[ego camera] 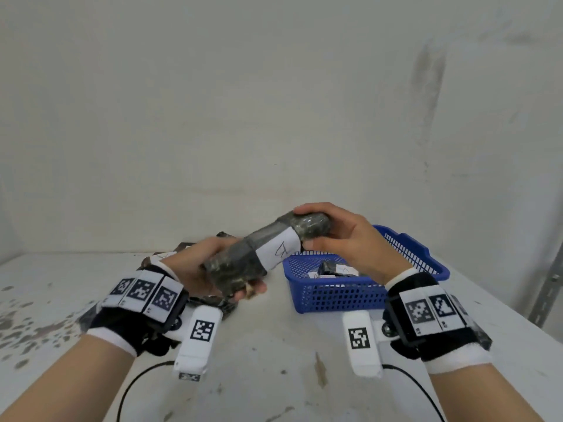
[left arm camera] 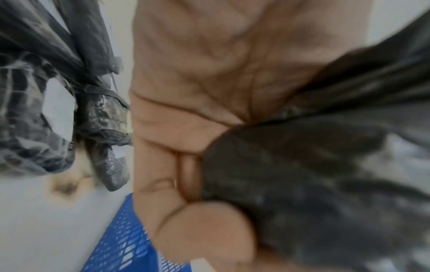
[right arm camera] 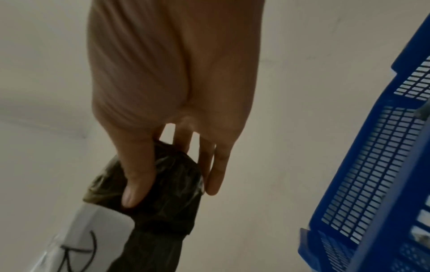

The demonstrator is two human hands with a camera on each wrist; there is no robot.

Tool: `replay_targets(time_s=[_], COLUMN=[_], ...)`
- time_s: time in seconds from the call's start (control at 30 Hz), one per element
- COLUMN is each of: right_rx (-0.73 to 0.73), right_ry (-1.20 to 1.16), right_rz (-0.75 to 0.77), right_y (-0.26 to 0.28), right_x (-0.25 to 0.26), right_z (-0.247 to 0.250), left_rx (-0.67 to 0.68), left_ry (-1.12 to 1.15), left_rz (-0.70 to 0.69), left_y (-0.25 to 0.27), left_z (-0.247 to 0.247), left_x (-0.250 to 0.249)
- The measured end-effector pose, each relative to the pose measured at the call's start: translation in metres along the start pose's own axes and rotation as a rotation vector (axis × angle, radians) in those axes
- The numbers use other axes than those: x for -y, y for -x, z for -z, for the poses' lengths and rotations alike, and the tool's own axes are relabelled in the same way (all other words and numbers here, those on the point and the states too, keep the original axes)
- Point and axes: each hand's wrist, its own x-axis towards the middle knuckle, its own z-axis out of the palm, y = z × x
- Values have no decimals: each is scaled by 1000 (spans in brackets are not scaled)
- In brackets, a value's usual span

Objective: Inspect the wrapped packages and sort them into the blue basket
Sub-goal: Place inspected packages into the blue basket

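Both hands, left hand (ego camera: pixel 210 266) and right hand (ego camera: pixel 341 236), grip one wrapped package (ego camera: pixel 262 254) above the table (ego camera: pixel 274 360).
Its label reads "B"; more packages (ego camera: pixel 182 249) lie behind the left hand, the blue basket (ego camera: pixel 335 296) just right holds others.

A wrapped package (ego camera: pixel 262 254) in mottled dark grey-green film is seen, banded by a white label (ego camera: pixel 278 249) marked in black. The basket (ego camera: pixel 335 295) is blue mesh; the table (ego camera: pixel 274 360) is white, stained grey.

wall (ego camera: pixel 274 102): pale, smudged | table (ego camera: pixel 274 345): white (stained, chipped) | light: dim
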Motion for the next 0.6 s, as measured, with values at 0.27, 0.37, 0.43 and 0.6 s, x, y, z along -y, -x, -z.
replay_targets(time_s=[0.27, 0.37, 0.43, 0.6], right_rx=[-341, -342, -310, -281], right_ry=[-74, -115, -98, -4], right_rz=[-69, -72, -60, -77], right_y=[10, 9, 10, 16], right_x=[-5, 2, 6, 20], right_z=[8, 5, 5, 4], left_rx=[-217, -369, -421, -517], left_ry=[-7, -54, -83, -175], left_rz=[-472, -650, -700, -687], left_y=[15, 18, 22, 28], left_z=[-2, -18, -24, -25], left_x=[-12, -15, -16, -15])
